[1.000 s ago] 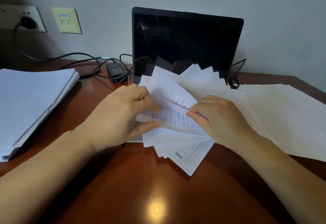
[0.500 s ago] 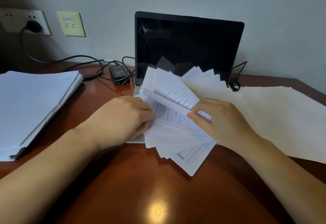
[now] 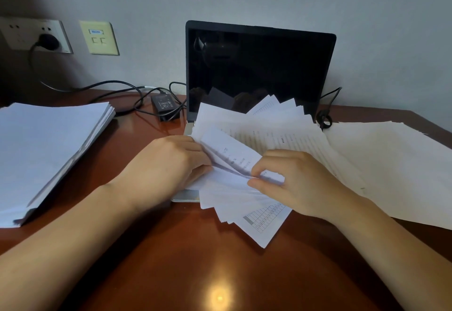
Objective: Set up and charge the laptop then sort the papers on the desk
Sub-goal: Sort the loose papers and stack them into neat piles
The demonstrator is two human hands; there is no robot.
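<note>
An open laptop (image 3: 259,66) with a dark screen stands at the back of the desk, its keyboard hidden under a fanned bundle of printed papers (image 3: 247,203). My left hand (image 3: 168,164) grips the bundle's left edge. My right hand (image 3: 296,183) pinches the lower corner of a lifted sheet (image 3: 232,151) between thumb and forefinger. A black charger brick (image 3: 165,106) lies left of the laptop, and its cable runs to a plug (image 3: 47,41) in the wall socket.
A thick neat paper stack (image 3: 46,149) lies at the left of the brown desk (image 3: 183,274). Loose cream sheets (image 3: 391,171) spread at the right. A black cable loop (image 3: 324,120) sits beside the laptop's right side. A yellow wall plate (image 3: 99,38) is on the wall.
My right hand has slid down and left along the lifted sheet to pinch its lower corner. The sheet has folded lower over the fan. My left hand stays on the bundle's left edge.
</note>
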